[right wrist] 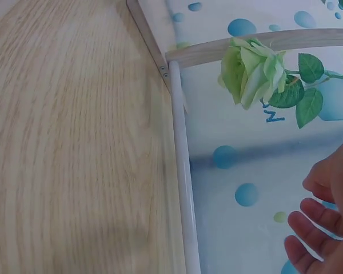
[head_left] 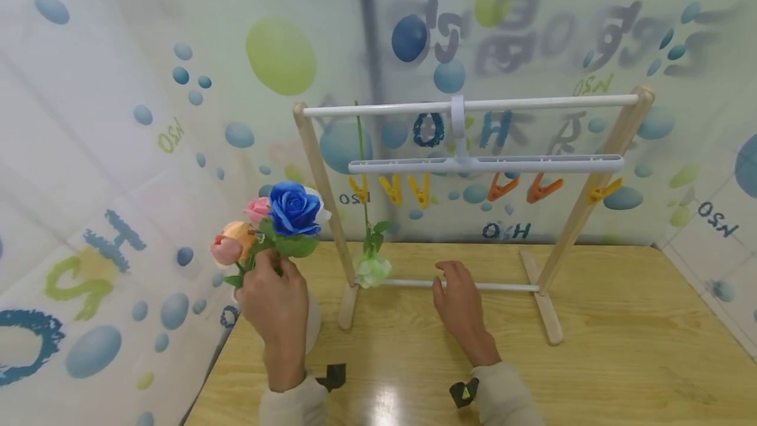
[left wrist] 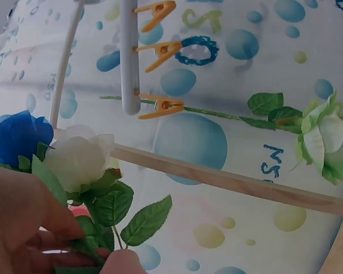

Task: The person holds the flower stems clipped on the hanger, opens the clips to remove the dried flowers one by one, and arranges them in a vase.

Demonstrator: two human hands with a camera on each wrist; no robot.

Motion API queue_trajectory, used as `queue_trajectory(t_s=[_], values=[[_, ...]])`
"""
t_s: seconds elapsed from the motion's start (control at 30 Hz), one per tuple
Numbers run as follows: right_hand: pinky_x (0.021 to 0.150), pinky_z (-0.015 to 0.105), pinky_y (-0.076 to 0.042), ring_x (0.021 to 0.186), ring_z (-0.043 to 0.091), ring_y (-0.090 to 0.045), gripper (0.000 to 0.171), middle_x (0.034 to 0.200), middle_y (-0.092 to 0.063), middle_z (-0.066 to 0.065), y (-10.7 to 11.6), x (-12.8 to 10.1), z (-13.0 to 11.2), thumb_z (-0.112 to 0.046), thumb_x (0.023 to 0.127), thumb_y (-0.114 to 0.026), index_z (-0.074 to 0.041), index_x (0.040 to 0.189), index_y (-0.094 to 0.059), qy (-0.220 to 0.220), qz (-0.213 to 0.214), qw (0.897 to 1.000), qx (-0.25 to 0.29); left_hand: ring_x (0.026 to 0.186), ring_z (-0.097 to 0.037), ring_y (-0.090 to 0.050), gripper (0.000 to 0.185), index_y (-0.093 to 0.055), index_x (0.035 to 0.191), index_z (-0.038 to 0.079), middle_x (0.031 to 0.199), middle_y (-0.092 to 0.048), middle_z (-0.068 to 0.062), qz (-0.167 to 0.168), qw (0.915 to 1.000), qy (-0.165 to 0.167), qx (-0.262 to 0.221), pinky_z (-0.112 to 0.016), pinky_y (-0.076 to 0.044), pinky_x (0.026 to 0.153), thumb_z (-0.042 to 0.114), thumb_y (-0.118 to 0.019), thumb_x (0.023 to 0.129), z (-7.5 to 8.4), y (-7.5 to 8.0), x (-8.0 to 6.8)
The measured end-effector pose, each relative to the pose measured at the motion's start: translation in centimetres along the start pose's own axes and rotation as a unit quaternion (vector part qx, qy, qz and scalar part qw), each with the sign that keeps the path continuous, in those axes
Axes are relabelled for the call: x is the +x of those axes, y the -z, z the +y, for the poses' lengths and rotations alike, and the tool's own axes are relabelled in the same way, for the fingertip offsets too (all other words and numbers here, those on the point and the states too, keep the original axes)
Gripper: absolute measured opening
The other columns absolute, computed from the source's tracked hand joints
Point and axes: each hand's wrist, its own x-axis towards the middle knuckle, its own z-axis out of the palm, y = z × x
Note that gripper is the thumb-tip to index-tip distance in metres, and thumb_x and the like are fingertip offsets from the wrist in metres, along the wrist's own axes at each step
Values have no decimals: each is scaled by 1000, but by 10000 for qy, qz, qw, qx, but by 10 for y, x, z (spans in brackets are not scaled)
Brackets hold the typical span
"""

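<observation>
At the left, my left hand [head_left: 275, 294] is in among the artificial flowers, its thumb and fingers pinching a green flower stem [left wrist: 90, 251] below the blooms. A blue rose [head_left: 294, 208], a white rose [left wrist: 77, 157] and a pink tulip [head_left: 227, 250] cluster around it. Which bloom the pinched stem belongs to is not certain. My right hand [head_left: 460, 301] hovers before the rack with relaxed fingers, holding nothing. A pale green rose [head_left: 373, 270] hangs head down, its stem in the leftmost yellow clip [left wrist: 162, 106] of the hanger.
A wooden rack [head_left: 319, 169] with white rods stands on the table [head_left: 402, 347]. From its top rod hangs a white hanger [head_left: 532, 164] with several yellow and orange clips [head_left: 503, 187]. A white vase [head_left: 313, 324] stands behind my left hand, partly hidden. Patterned sheeting surrounds the table.
</observation>
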Motion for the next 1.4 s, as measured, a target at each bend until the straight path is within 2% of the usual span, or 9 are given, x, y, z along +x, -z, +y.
queue_trajectory(t_s=[0.33,0.47,0.6,0.73,0.87,1.03,1.17,1.27,1.4], values=[[93,52,-50,122,37,-56,53,139,-54,21,-13,5,-9,-20,97,-61,-1,143,-43,-686,-1045,9903,614,64,-44,-57,13,-56,79,-2,63,-54,-19,-185,9997,80,167,-60,-42,74,7,-55,88,-5,0,-3],[102,55,-44,132,39,-48,58,147,-46,22,-19,8,-14,-23,98,-61,-2,147,-37,-740,-1327,9850,818,82,-47,-55,14,-56,96,-7,86,-57,-25,-147,9998,126,63,-61,-41,80,6,-57,89,-4,0,-4],[106,55,-41,136,39,-44,62,150,-42,21,-26,11,-21,-25,99,-61,-3,149,-33,-663,-1542,9811,966,100,-48,-49,39,-47,125,-9,112,-49,-30,-65,9992,284,-277,-60,-37,87,2,-59,89,-3,-1,-4],[110,55,-37,141,39,-38,66,155,-36,21,-32,13,-28,-27,99,-61,-3,152,-29,-454,-1759,9763,1177,106,-47,-46,54,-39,137,-7,121,-44,-31,22,9978,433,-493,-58,-35,89,0,-60,88,-2,-2,-4],[112,58,-33,144,41,-32,68,159,-28,22,-37,12,-33,-26,100,-59,-3,154,-25,-296,-1946,9690,1492,108,-46,-44,59,-36,141,-5,122,-43,-31,-36,9975,459,-528,-59,-35,91,2,-63,89,-1,-2,-4],[113,59,-31,145,41,-28,74,159,-26,22,-48,9,-33,-30,100,-57,-6,157,-17,-438,-2271,9583,1680,104,-47,-45,56,-37,138,-8,119,-44,-32,-180,9975,496,-478,-59,-35,91,0,-61,88,-1,1,-6],[111,57,-35,142,42,-35,74,154,-34,24,-54,6,-31,-29,99,-60,-3,156,-19,-306,-2378,9599,1457,99,-49,-46,46,-43,126,-12,111,-46,-32,-190,9974,520,-466,-60,-35,89,-9,-53,81,1,3,-8],[107,56,-39,137,42,-41,72,148,-43,23,-57,4,-29,-28,99,-61,0,154,-22,-42,-2347,9638,1263,96,-48,-47,39,-44,120,-12,108,-45,-31,-43,9973,482,-544,-60,-36,87,-11,-51,81,2,3,-8],[108,54,-39,136,40,-42,71,148,-45,20,-57,5,-29,-29,99,-60,1,153,-25,187,-2262,9676,1106,95,-46,-47,30,-46,115,-10,106,-44,-30,397,9955,363,-786,-56,-39,83,-11,-50,85,4,2,-9]])
